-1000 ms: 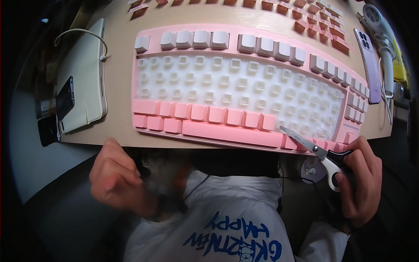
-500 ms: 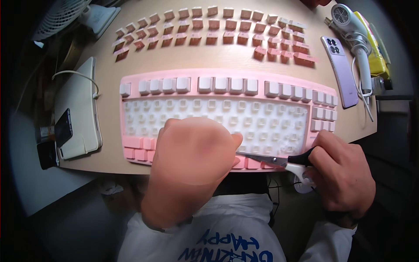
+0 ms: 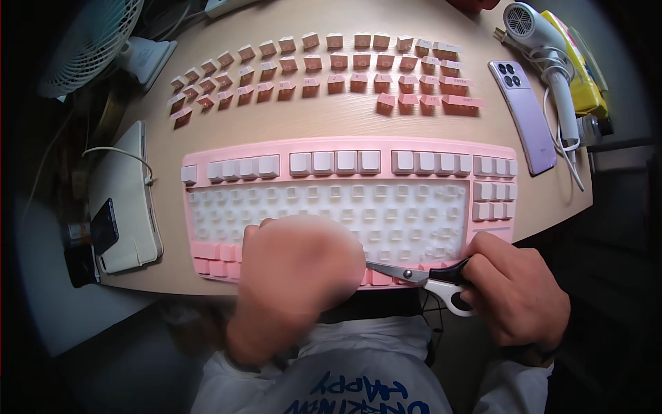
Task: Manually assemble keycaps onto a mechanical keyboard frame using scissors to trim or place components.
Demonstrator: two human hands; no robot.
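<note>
In front of me lies a pink keyboard (image 3: 345, 205). White keycaps line its top row and right block, pink ones its bottom rows, while the rows between show bare switches on a white plate. My right hand (image 3: 520, 297) is closed around the black and white handles of a pair of scissors (image 3: 414, 275). Their blades point left across the keyboard's bottom row, and the tips disappear behind my left hand (image 3: 300, 265). That hand is over the lower middle of the keyboard, smeared by motion. Its fingers are mostly hidden, so what it holds is not visible.
Behind the keyboard, loose pink keycaps (image 3: 312, 63) stand in rows. To the right are a lilac phone (image 3: 531, 131), a white hair dryer (image 3: 562, 96) and a yellow package (image 3: 586, 86). On the left, a fan (image 3: 86, 48) stands beyond a cream flat case (image 3: 141, 241) carrying a dark phone (image 3: 105, 228).
The whole view has shifted, so the keyboard and keycaps appear lower and further left. Both hands stay near the keyboard's lower edge, the right one still gripping the scissors.
</note>
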